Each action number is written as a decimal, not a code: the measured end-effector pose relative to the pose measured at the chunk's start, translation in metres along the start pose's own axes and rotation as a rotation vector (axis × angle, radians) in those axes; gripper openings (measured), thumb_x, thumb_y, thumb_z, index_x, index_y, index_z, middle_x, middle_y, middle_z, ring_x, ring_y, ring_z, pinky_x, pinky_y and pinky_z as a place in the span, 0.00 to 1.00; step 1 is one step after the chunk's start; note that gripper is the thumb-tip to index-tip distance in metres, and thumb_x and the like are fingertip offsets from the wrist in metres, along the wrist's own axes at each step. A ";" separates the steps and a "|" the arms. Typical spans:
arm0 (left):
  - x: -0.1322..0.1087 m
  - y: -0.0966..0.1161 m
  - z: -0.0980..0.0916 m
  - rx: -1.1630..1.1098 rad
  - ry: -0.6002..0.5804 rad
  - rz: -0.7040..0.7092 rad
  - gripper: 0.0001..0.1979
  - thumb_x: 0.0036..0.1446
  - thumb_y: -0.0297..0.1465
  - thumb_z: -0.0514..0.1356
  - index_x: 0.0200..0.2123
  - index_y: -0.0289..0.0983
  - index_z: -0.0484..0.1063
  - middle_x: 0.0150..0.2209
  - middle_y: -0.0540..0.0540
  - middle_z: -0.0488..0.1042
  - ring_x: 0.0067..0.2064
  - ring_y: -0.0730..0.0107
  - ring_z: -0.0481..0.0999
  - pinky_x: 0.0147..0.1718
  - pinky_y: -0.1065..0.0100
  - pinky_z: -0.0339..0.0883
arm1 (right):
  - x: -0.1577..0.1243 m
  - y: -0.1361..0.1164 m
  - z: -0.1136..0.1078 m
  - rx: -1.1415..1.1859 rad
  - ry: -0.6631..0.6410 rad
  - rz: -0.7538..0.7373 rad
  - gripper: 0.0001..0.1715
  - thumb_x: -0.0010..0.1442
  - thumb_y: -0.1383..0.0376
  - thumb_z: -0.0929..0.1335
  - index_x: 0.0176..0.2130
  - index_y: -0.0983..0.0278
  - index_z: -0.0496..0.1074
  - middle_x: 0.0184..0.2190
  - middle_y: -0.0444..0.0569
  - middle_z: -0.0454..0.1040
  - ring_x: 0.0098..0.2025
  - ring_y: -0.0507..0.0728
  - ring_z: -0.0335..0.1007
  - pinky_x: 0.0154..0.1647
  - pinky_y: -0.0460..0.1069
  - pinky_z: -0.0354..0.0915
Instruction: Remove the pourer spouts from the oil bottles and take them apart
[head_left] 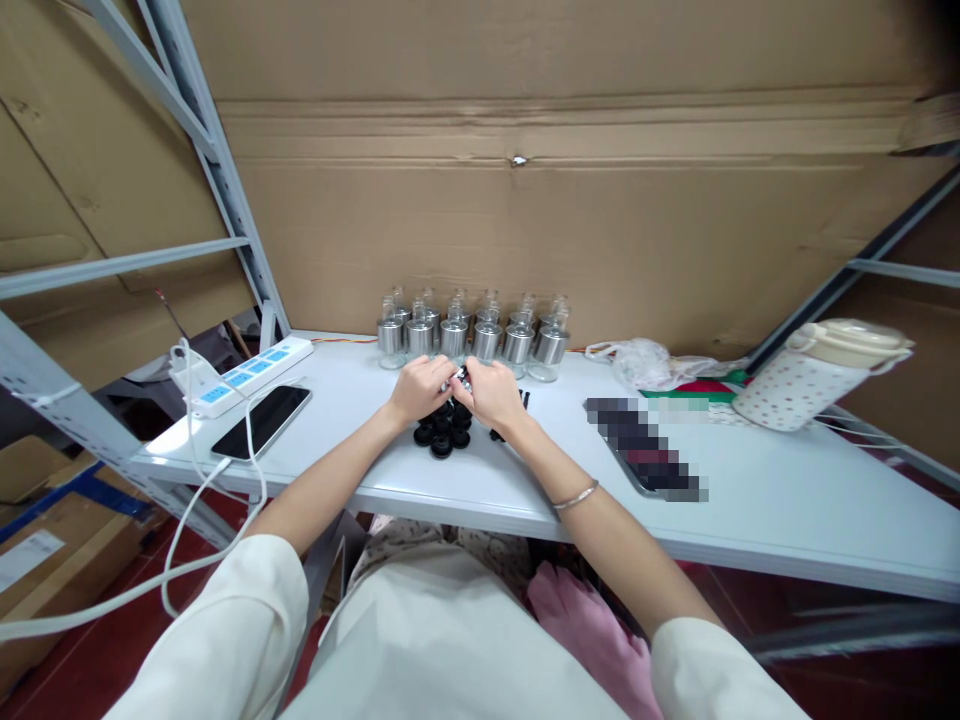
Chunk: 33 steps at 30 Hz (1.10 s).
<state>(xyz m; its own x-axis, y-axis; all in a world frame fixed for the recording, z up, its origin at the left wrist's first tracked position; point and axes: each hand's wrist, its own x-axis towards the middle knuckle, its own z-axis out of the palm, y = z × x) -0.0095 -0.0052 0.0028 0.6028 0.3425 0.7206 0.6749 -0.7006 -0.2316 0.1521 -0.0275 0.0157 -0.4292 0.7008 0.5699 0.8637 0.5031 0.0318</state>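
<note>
My left hand (421,387) and my right hand (491,392) meet above the middle of the table, fingers curled and closed together. Between the fingertips is a small dark and shiny piece, mostly hidden, whose kind I cannot make out. Just below the hands lies a cluster of round black caps (441,446), partly covered by them. Small slim black pieces (525,400) lie beside my right hand. Behind the hands stand rows of glass bottles (454,338) with silver metal bands around their bodies and narrow clear necks.
On the left are a white power strip (255,375) and a phone (262,422) with a white cable (187,520). To the right lie another phone (637,446), a clear plastic bag (637,362) and a spotted white jug (821,378). Cardboard (570,230) walls the back.
</note>
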 end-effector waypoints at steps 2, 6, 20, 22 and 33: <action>0.001 0.002 -0.001 -0.011 0.002 0.003 0.20 0.65 0.36 0.39 0.30 0.36 0.66 0.27 0.45 0.69 0.28 0.68 0.66 0.30 0.66 0.57 | 0.000 0.000 -0.002 -0.019 -0.023 0.000 0.21 0.65 0.55 0.55 0.33 0.66 0.66 0.26 0.54 0.76 0.26 0.57 0.67 0.33 0.50 0.50; 0.002 0.005 -0.001 -0.042 0.012 -0.005 0.21 0.66 0.37 0.38 0.29 0.36 0.65 0.26 0.45 0.68 0.27 0.68 0.65 0.29 0.67 0.57 | 0.001 0.000 -0.004 -0.043 -0.061 0.019 0.19 0.64 0.57 0.57 0.33 0.66 0.67 0.27 0.54 0.77 0.26 0.57 0.68 0.32 0.50 0.49; 0.000 0.002 0.000 -0.070 0.016 -0.029 0.15 0.63 0.34 0.43 0.32 0.36 0.66 0.26 0.46 0.70 0.27 0.68 0.68 0.30 0.67 0.60 | -0.001 0.001 0.000 0.014 0.004 0.046 0.19 0.62 0.53 0.58 0.32 0.64 0.67 0.25 0.52 0.75 0.26 0.58 0.69 0.27 0.49 0.48; -0.001 0.001 -0.001 -0.079 0.031 -0.077 0.13 0.61 0.33 0.45 0.37 0.36 0.68 0.29 0.45 0.72 0.30 0.68 0.71 0.30 0.68 0.61 | -0.001 0.001 0.001 0.066 0.032 0.068 0.19 0.61 0.51 0.59 0.32 0.64 0.66 0.25 0.51 0.75 0.26 0.58 0.70 0.26 0.48 0.48; 0.001 0.005 -0.001 -0.039 -0.075 -0.205 0.13 0.51 0.24 0.52 0.40 0.36 0.70 0.36 0.44 0.73 0.33 0.66 0.74 0.29 0.69 0.64 | -0.001 -0.006 0.000 0.196 -0.167 0.108 0.13 0.63 0.58 0.58 0.41 0.65 0.61 0.33 0.54 0.76 0.30 0.59 0.72 0.27 0.48 0.52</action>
<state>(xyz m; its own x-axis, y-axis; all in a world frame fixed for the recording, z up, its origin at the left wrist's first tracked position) -0.0061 -0.0094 0.0029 0.4857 0.5244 0.6993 0.7705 -0.6346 -0.0593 0.1479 -0.0314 0.0153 -0.3891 0.8210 0.4178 0.8462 0.4977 -0.1901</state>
